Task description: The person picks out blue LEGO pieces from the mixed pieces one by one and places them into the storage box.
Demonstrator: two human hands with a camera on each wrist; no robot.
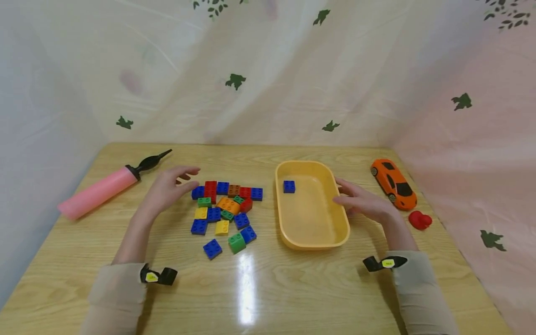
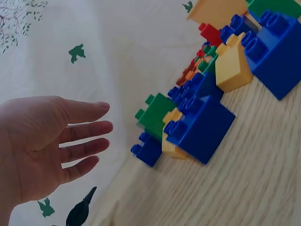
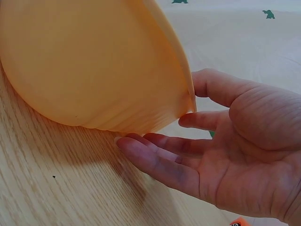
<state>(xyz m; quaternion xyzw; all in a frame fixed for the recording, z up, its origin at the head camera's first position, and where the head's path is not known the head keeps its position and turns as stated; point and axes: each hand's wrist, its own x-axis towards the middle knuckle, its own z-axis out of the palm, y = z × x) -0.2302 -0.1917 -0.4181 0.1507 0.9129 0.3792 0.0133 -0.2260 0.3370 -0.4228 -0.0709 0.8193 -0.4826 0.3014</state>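
My left hand (image 1: 169,186) hovers at the left end of a loose group of building bricks (image 1: 228,204), fingers apart and nothing held. In the left wrist view its fingertips point toward a green brick (image 2: 156,115) and a blue brick (image 2: 146,149), with a gap between. The right hand (image 1: 364,200) grips the right side of a yellow plastic tub (image 1: 311,245). Its thumb laps over the rim while the other fingers lie along the outside wall (image 3: 136,110). Inside the tub, near the far left, sits a single blue brick (image 1: 289,186).
A pink balloon pump (image 1: 100,193) with a black nozzle lies at the left of the wooden table (image 1: 188,298). To the right are an orange toy car (image 1: 393,184) and a small red toy (image 1: 419,220). A patterned cloth hangs behind the table.
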